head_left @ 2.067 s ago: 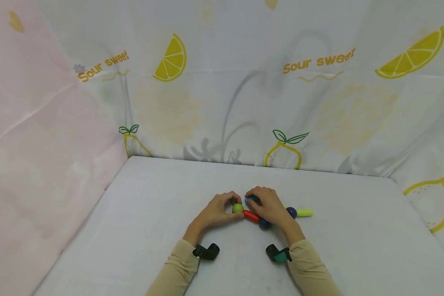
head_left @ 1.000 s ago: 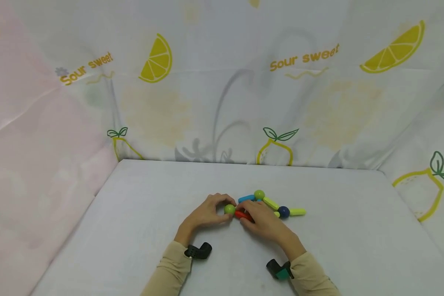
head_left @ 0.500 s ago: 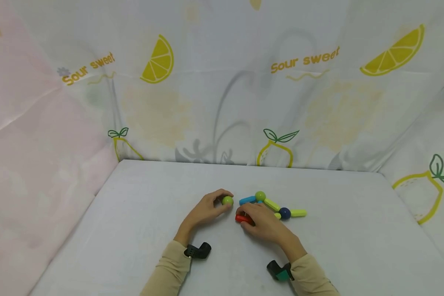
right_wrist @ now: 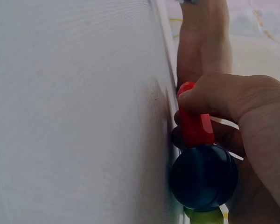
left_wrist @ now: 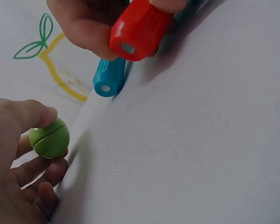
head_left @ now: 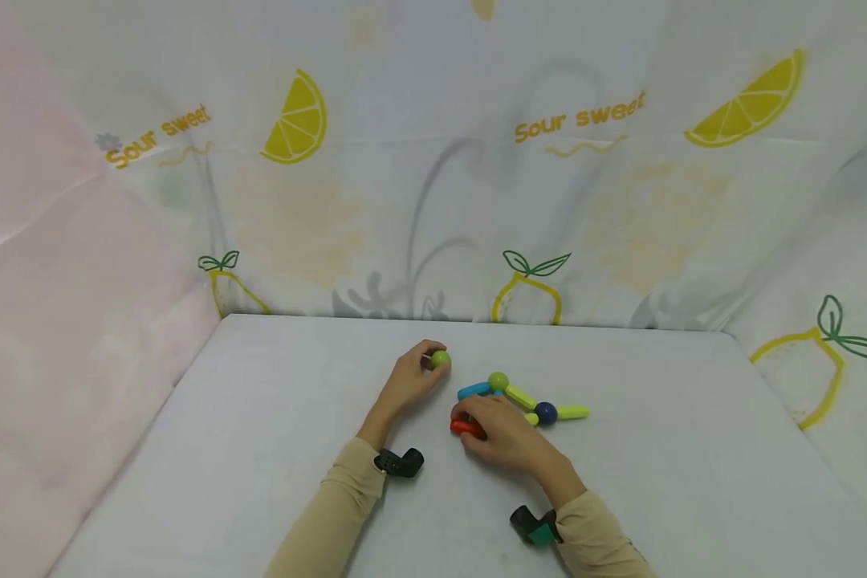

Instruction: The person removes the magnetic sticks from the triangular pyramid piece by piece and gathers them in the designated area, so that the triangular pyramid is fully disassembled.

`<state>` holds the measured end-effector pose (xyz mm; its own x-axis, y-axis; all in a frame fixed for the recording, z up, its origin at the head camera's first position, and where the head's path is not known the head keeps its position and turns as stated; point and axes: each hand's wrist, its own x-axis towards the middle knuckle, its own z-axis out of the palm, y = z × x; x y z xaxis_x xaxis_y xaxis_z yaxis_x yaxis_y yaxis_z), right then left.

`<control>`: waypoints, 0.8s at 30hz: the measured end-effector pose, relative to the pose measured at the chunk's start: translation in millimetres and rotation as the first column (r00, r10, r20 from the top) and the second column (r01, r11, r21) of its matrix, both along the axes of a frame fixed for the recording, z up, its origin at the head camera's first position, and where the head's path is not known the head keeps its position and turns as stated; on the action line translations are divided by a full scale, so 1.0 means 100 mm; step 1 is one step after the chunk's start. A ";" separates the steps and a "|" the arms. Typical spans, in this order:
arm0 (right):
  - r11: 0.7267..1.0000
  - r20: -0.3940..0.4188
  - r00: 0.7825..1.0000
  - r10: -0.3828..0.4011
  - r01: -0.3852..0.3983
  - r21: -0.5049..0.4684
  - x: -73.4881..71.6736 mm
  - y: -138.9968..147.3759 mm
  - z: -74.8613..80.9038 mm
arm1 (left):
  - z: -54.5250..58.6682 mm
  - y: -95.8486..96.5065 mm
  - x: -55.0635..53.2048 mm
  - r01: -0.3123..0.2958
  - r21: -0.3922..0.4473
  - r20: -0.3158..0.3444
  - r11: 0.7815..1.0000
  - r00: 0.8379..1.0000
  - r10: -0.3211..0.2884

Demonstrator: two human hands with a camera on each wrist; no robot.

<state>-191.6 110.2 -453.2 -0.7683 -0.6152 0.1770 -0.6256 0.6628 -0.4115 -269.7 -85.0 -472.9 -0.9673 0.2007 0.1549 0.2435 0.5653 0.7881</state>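
My left hand pinches a green ball between thumb and fingers, at the back of the table's middle. In the left wrist view that ball has a seam around it. My right hand pinches a red magnetic rod; its free end shows a metal disc in the left wrist view. At the rod's other end sits a dark blue ball, hidden under the hand in the head view. A yellow-green rod continues beyond that ball.
Just behind my right hand, a blue rod joins a second green ball. From it a yellow-green rod leads to another dark blue ball, with one more rod pointing right. A patterned cloth hangs behind the white table.
The left hand has pulled the green ball off the red rod's end and carried it away toward the back. The right hand moved from the blue rod onto the red rod and holds it there.
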 end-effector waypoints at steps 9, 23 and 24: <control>1.000 -0.003 1.000 0.013 -0.013 0.005 0.00 -0.03 -0.03 | -0.01 0.09 -0.27 0.002 -0.032 -0.028 0.999 1.000 -0.003; 1.000 -0.074 0.997 0.011 -0.010 0.024 -0.02 -0.04 -0.04 | 0.01 0.27 -0.41 0.022 -0.091 -0.063 0.996 0.998 -0.028; 1.000 -0.075 0.997 0.009 -0.008 0.022 -0.02 -0.03 -0.04 | 0.02 0.28 -0.42 0.025 -0.094 -0.063 0.995 0.998 -0.031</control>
